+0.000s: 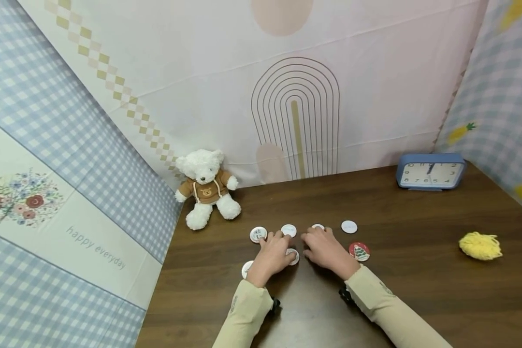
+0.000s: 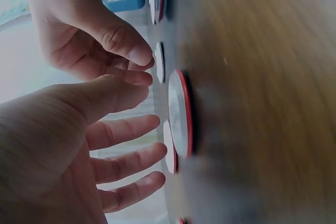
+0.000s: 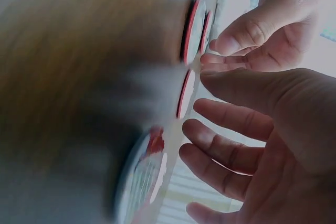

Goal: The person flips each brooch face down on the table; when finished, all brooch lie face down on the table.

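Note:
My left hand [image 1: 270, 255] hovers low over the wooden table among round button badges, its fingers spread and loosely bent. Beneath its thumb side lies a white badge [image 1: 293, 257]; others, such as a printed badge [image 1: 257, 235] and a plain white badge [image 1: 289, 229], sit by its fingertips. To the right, my right hand [image 1: 327, 249] is held over the table, partly covering another white badge [image 1: 317, 225]. A red badge with a Christmas tree [image 1: 359, 252] lies beside its wrist. In the left wrist view, a red-rimmed badge [image 2: 180, 114] rests flat, apart from the fingers. Neither hand holds anything.
A white teddy bear [image 1: 206, 186] in a brown hoodie sits at the back left. A blue clock [image 1: 431, 172] stands at the back right, with a yellow yarn bundle [image 1: 480, 245] nearer. One more white badge [image 1: 349, 226] lies to the right of the right hand. Patterned cloths surround the table.

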The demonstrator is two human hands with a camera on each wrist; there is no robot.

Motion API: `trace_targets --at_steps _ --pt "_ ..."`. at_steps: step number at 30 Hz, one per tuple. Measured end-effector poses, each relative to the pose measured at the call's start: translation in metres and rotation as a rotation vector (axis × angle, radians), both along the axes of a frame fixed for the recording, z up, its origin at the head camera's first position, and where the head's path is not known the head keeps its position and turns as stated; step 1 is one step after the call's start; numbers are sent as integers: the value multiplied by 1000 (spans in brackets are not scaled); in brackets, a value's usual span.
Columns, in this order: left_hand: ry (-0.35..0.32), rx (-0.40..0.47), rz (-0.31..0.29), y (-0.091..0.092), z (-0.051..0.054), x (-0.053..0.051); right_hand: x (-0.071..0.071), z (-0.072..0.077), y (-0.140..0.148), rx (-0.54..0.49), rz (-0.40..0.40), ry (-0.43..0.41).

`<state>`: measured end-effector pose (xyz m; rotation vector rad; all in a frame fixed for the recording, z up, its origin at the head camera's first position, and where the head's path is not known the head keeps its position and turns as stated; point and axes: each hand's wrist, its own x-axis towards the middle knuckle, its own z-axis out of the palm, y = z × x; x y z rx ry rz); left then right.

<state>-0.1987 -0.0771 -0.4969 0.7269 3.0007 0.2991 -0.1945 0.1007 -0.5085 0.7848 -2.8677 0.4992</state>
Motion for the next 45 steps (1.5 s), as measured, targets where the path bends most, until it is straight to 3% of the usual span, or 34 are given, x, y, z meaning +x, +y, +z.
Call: trace_targets --at_steps 16,29,37,45 --pt "22 -37 -145 38 -1 -3 11 4 38 20 -95 -104" --pt "-17 -53 -168 52 -2 -1 16 1 55 30 -147 -191" --pt "26 -73 -176 57 -8 0 17 -1 59 20 -130 -195" --pt "51 -59 -208 57 -9 -1 14 -1 63 5 -55 -189"
